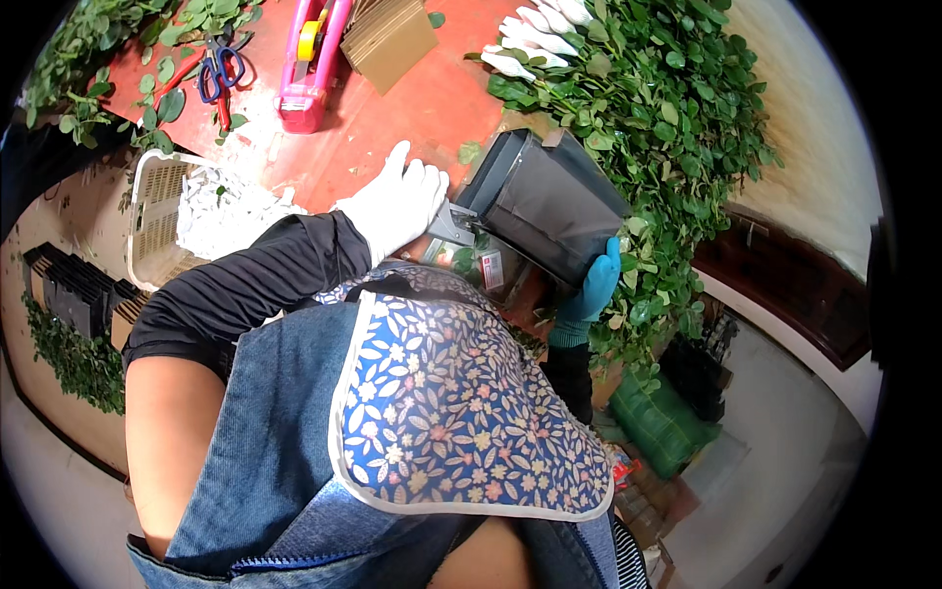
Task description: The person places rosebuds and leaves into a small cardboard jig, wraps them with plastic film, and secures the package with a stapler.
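My left hand (402,196), in a white glove, is over the front edge of the red table (363,137). Its fingers are curled round a grey metal tool (451,226) that looks like a hand stapler; most of the handle is hidden. The tool's end meets the near left edge of a dark, box-shaped folded sheet (549,196). My right hand (594,283), in a teal glove, grips the sheet's lower right corner, with some fingers hidden behind it. A small red and white box (491,269) lies below the sheet.
A pink tape dispenser (302,110), stacked cardboard pieces (392,49) and blue-handled scissors (222,75) lie on the table. Leafy stems (667,108) with white-wrapped buds (535,39) are piled right. A white basket (152,211) of paper scraps stands left; a green bag (659,417) lies low right.
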